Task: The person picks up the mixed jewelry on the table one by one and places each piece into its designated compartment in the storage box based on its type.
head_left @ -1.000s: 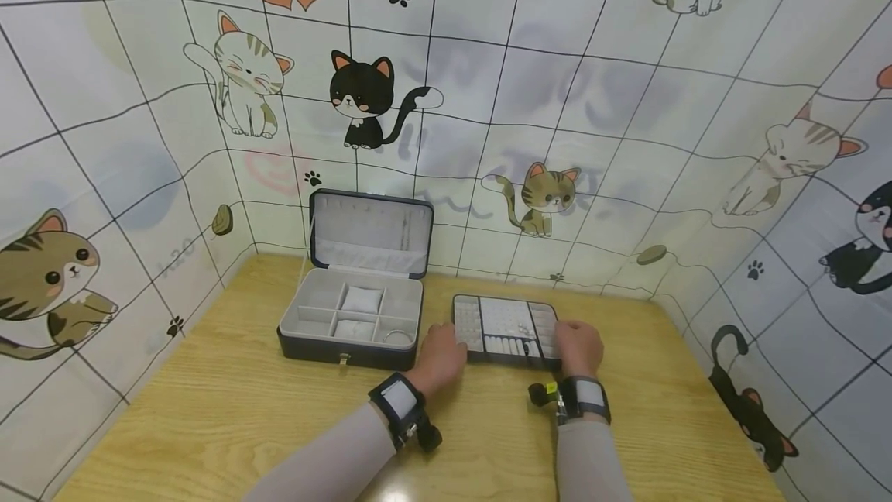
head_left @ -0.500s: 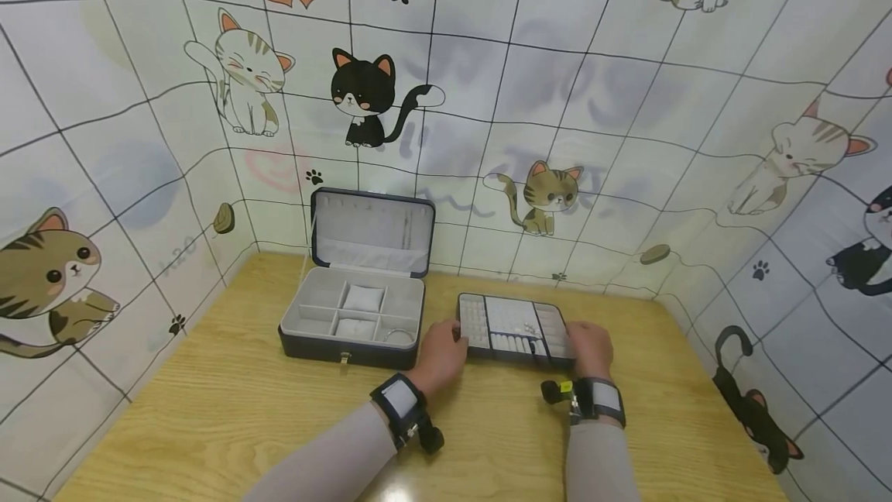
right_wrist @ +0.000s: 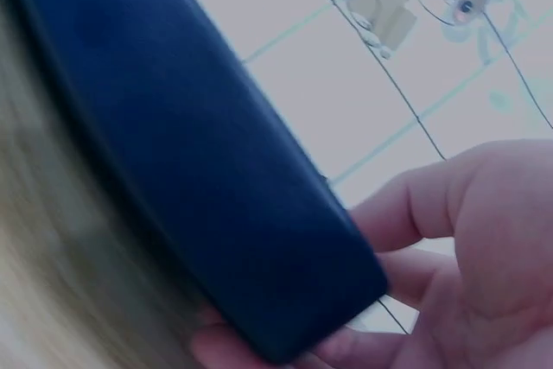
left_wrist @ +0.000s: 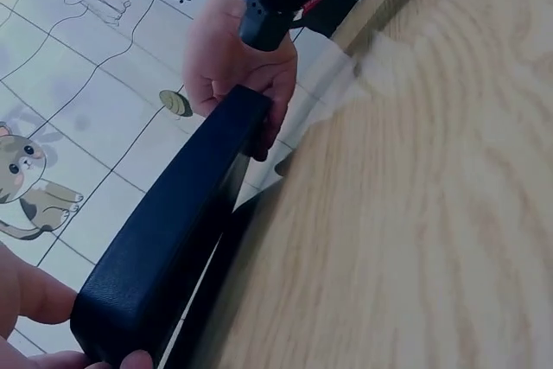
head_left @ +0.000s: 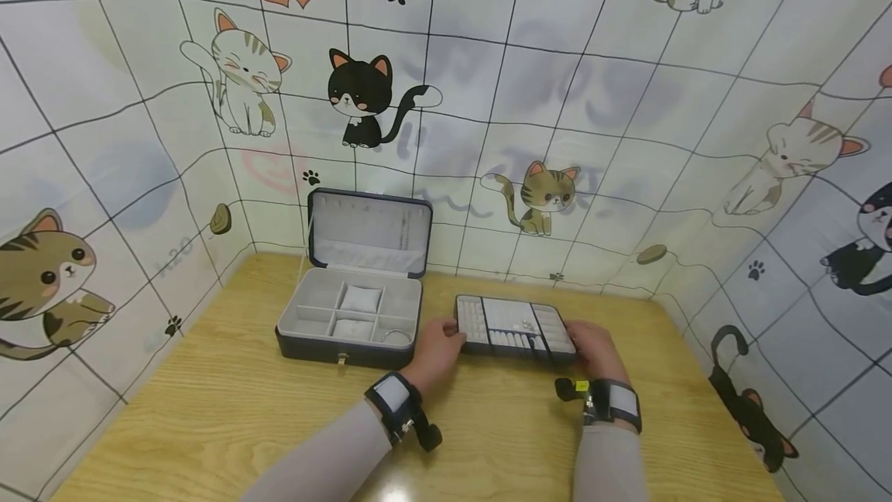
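A dark-sided jewelry tray [head_left: 505, 312] with pale ring rolls and small compartments is held between both hands. My left hand [head_left: 433, 355] grips its left end, thumb and fingers around the corner in the left wrist view. At the opposite end my right hand [head_left: 598, 348] grips it, with fingertips reaching under the edge in the right wrist view. A gap shows between the tray's dark side [left_wrist: 173, 213] and the wooden table [left_wrist: 415, 187], so it is raised slightly. Small shiny pieces [head_left: 527, 325] lie on its pale panel; their kind is too small to tell.
Left of the tray stands a dark jewelry box [head_left: 313, 347] with its lid [head_left: 369, 231] raised. White cushions [head_left: 360, 299] and a ring-shaped band [head_left: 396, 337] sit in its compartments. A cat-print sheet [head_left: 460, 99] encloses the table's back and sides.
The tray has shifted a little to the right and its right end appears raised. My right hand has moved right with it; the left hand has stayed nearly in place.
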Tool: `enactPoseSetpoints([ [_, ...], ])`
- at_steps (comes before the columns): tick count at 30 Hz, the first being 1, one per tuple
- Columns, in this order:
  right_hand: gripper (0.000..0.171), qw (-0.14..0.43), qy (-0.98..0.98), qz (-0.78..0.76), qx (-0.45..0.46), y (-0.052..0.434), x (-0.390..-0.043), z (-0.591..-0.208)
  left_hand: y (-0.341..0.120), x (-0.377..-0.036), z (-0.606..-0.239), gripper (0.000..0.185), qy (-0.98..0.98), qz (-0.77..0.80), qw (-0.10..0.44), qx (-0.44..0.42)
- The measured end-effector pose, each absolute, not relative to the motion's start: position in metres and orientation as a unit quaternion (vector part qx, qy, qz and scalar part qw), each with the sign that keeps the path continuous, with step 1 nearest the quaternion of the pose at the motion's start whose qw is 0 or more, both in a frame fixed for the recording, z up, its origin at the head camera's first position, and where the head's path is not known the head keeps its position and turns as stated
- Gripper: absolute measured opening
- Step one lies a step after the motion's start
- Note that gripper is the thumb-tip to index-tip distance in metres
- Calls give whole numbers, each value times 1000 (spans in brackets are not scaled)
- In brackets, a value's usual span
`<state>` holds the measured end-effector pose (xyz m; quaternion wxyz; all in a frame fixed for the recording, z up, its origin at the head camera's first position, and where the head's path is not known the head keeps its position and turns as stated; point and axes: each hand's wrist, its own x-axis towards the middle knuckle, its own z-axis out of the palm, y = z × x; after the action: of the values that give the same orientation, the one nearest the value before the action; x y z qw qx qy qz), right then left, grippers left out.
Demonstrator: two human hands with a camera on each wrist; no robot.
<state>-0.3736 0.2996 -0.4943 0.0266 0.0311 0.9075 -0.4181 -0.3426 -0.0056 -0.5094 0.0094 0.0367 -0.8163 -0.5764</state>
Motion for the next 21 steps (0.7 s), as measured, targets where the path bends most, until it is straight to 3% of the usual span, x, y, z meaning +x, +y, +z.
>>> enactPoseSetpoints([
  [4, 45, 25, 935, -349, -52, 311, -365, -488, -3, -341, -512, 36, -817, -575, -4, 46],
  [9, 28, 96, 873, -476, 39, 317, -358, -481, 0, -340, -513, 36, -804, -592, -8, 65],
  [14, 37, 126, 841, -516, 100, 320, -354, -479, 2, -340, -515, 40, -785, -613, -21, 83],
  [21, 36, 135, 850, -497, 109, 326, -354, -484, 6, -342, -521, 50, -748, -654, -65, 90],
])
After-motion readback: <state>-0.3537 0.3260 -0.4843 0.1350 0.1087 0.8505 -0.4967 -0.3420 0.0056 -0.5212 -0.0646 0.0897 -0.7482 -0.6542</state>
